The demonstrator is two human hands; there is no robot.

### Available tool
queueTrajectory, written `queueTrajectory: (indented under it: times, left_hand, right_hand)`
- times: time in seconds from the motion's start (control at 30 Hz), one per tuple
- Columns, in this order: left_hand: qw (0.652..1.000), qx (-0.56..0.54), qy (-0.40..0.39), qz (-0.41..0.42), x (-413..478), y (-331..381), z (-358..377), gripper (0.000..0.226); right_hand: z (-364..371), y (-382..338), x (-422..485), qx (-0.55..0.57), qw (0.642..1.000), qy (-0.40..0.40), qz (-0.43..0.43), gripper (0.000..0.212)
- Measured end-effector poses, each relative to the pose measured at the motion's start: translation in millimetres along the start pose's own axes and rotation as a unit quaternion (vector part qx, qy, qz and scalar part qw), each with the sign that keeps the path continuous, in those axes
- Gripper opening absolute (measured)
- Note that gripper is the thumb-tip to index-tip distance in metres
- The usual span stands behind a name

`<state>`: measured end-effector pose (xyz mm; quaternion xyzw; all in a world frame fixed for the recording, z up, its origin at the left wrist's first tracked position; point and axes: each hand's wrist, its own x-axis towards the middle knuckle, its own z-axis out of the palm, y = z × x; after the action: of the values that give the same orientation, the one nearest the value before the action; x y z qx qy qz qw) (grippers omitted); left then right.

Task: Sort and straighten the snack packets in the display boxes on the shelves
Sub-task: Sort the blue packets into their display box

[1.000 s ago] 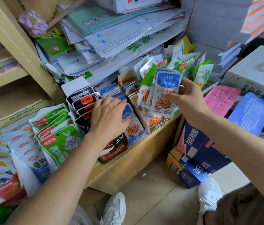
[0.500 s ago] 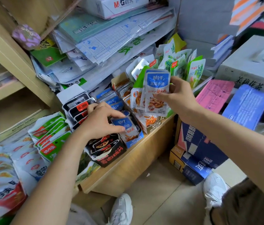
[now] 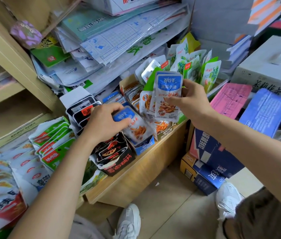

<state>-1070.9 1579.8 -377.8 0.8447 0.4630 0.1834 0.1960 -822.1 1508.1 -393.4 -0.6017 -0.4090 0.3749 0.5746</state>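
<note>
Snack packets (image 3: pixel 55 135): stood in rows in display boxes along the shelf (image 3: pixel 153 163), beneath and around both sets of fingers.
Black box (image 3: pixel 119 163): nearest, just below the left wrist, its dark packets leaning unevenly.
Left hand (image 3: pixel 105 123): fingers curled, pinching one blue-topped packet (image 3: pixel 132 125) near its top. A second earlier they lay over the rows, so a packet had just been picked out.
Blue box (image 3: pixel 145 146): directly under those fingers. The packet's lower end seemed to sit inside it, though blur made that uncertain.
Right hand (image 3: pixel 193 100): fingers and thumb pinched a raised stack (image 3: pixel 168 94) of matching blue-topped packets, held up as before, beyond and right of the left fingers.
Green packets (image 3: pixel 210 73): upright behind the right fingers, untouched.
Meaning: blue packets were probably being gathered into one stack. Sorting looked midway and straightening was not yet done.
</note>
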Motion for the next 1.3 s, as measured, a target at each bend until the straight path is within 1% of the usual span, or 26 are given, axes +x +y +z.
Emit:
queueTrajectory:
  times: [0.07, 0.13, 0.2, 0.27, 0.37, 0.43, 0.47, 0.53, 0.6, 0.77, 0.9, 0.97, 1.1, 1.2, 1.3]
  left_hand:
    - [0.996, -0.076, 0.036, -0.002, 3, 0, -8, 0.013]
    - [0.990, -0.107, 0.089, 0.001, 4, -2, -14, 0.014]
    - [0.986, -0.090, 0.143, 0.008, 4, -4, -16, 0.016]
    - [0.982, -0.065, 0.176, 0.026, 1, -3, -17, 0.018]
    - [0.971, 0.001, 0.221, 0.093, -1, -1, -20, 0.015]
    - [0.967, 0.054, 0.212, 0.134, -1, 0, -18, 0.013]
    - [0.967, 0.082, 0.199, 0.139, -2, 0, -14, 0.013]
    - [0.967, 0.132, 0.180, 0.126, -2, 4, -7, 0.013]
    - [0.967, 0.156, 0.166, 0.113, -1, 8, -4, 0.012]
    - [0.979, 0.158, 0.112, 0.066, -2, 14, -10, 0.011]
    - [0.985, 0.144, 0.096, 0.022, 1, 13, -8, 0.015]
    - [0.981, 0.161, 0.105, 0.006, 6, 11, -3, 0.019]
    - [0.968, 0.219, 0.119, 0.000, 13, 11, 12, 0.015]
    - [0.970, 0.216, 0.110, -0.002, 18, 10, 20, 0.011]
    - [0.981, 0.173, 0.087, 0.002, 17, 6, 15, 0.025]
  right_hand:
    - [-3, -1, 1, 0.005, 1.000, 0.005, -0.002, 0.043]
    - [-5, -2, 2, 0.013, 1.000, 0.012, -0.006, 0.043]
    - [-6, -3, 3, 0.016, 1.000, 0.018, -0.010, 0.044]
    - [-7, -3, 3, 0.018, 1.000, 0.021, -0.011, 0.044]
    - [-6, -3, 2, 0.015, 1.000, 0.020, -0.012, 0.045]
    - [-6, -3, 1, 0.012, 1.000, 0.020, -0.012, 0.045]
    - [-5, -3, 1, 0.011, 1.000, 0.019, -0.011, 0.045]
    - [-5, -3, 1, 0.008, 1.000, 0.019, -0.009, 0.046]
    - [-5, -4, 0, 0.009, 1.000, 0.021, -0.008, 0.047]
    - [-5, -3, 2, 0.015, 1.000, 0.022, 0.000, 0.044]
    - [-4, -2, 3, 0.014, 1.000, 0.027, 0.006, 0.044]
    - [-3, -2, 3, 0.013, 1.000, 0.025, 0.003, 0.044]
    - [-1, -1, 3, 0.018, 1.000, 0.022, 0.002, 0.044]
    - [-2, 0, 3, 0.021, 1.000, 0.020, 0.002, 0.044]
    - [-3, 1, 2, 0.028, 1.000, 0.014, 0.003, 0.044]
